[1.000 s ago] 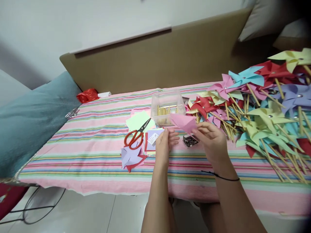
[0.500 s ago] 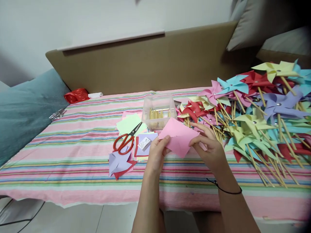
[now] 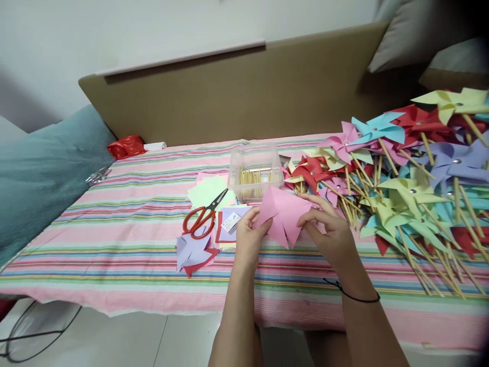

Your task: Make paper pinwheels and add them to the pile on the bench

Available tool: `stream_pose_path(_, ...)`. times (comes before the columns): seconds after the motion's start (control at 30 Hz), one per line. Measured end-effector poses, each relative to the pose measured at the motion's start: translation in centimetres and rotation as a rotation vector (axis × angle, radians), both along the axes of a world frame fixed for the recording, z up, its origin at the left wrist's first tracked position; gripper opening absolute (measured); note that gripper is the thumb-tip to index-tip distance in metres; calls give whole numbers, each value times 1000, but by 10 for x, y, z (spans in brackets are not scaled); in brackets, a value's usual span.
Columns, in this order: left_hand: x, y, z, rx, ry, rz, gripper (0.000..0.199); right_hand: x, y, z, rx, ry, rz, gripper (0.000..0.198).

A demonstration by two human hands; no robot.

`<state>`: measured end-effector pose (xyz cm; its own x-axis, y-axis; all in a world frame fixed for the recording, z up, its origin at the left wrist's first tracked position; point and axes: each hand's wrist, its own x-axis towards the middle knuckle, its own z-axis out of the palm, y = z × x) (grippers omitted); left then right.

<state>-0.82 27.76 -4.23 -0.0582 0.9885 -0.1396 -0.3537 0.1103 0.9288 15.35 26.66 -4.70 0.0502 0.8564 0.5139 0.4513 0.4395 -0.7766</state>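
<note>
I have the pink paper (image 3: 284,206) pinched at its edges, my left hand (image 3: 249,237) gripping one side and my right hand (image 3: 328,229) the other, held up just above the striped cloth (image 3: 114,219). Taking that paper as the middle of the dial, a big heap of pinwheels (image 3: 412,192) spreads at two to three o'clock, already on their handles, so I'd judge much of the work done. The piece I'm holding is slit, but I see neither pin nor stick on it, so its folding and fixing look left to do. The purple cutout (image 3: 190,250), between eight and nine o'clock, seems at the same stage, a red one peeking from under it. Scissors (image 3: 209,208) and uncut paper squares (image 3: 228,237) lie toward nine o'clock, and sticks (image 3: 250,178) remain in the clear box (image 3: 234,174) at eleven, so there is stock for more. The cloth covers what looks like a sofa seat, with a brown backrest (image 3: 229,94) at twelve and a pale wall behind. Near ten o'clock a red bag (image 3: 128,147) sits by a teal cushion (image 3: 53,178); grey pillows (image 3: 401,43) lean toward one, and floor tiles (image 3: 126,339) show at eight.
</note>
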Motion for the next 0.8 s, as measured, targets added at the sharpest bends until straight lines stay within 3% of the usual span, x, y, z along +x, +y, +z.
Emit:
stream_pose_path(0.13, -6, -2, 0, 31, 6, -3, 29, -11, 2, 0, -10, 12, 9, 23)
stream_pose_path(0.27, -17, -3, -3, 9, 45, 98, 34, -31, 4, -2, 15, 32, 47, 24)
stream_pose_path(0.4, -55, -7, -1, -8, 85, 367, 32, -64, 6, -3, 58, 41, 84, 21)
stream_pose_path(0.53, -119, -23, 0, -91, 64, 621, 43, -99, 8, -7, 72, 65, 109, 20)
stream_pose_path(0.6, -150, -32, -5, -169, 142, 627, 48, -113, 8, -10, 62, 67, 136, 19)
stream_pose_path(0.67, -171, -37, -16, -259, 310, 547, 50, -123, 8, -13, 52, 56, 155, 20)
stream_pose_path(0.8, -189, -33, -38, -404, 614, 442, 36, -137, 5, -16, 91, -9, 187, 20)
